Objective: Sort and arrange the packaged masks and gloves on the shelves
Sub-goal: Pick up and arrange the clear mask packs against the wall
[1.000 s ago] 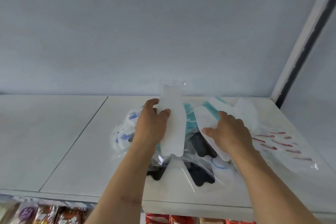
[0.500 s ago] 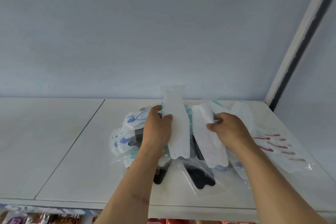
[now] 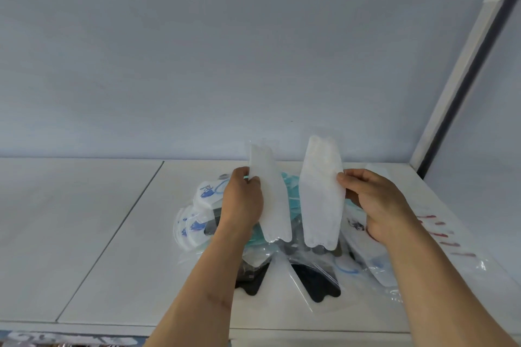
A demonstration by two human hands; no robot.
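My left hand (image 3: 243,201) pinches a white packaged mask (image 3: 272,197) by its left edge and holds it upright above the pile. A second white packaged mask (image 3: 322,194) stands upright beside it, pinched at its right edge by my right hand (image 3: 376,204). Below both lies a loose pile of packaged masks and gloves on the white shelf (image 3: 112,234): black masks in clear bags (image 3: 318,280), teal masks (image 3: 293,191), blue-printed white packs (image 3: 194,222) on the left, and a clear pack with red marks (image 3: 448,236) on the right.
The shelf's left half is bare white board with a seam (image 3: 112,236) running front to back. A pale back wall rises behind. A white upright post (image 3: 462,70) bounds the right side. Colourful packs (image 3: 42,342) show on the shelf below.
My right hand has lifted the second white mask off the pile and raised it upright. The left hand's mask has stayed raised. The view has tilted up slightly.
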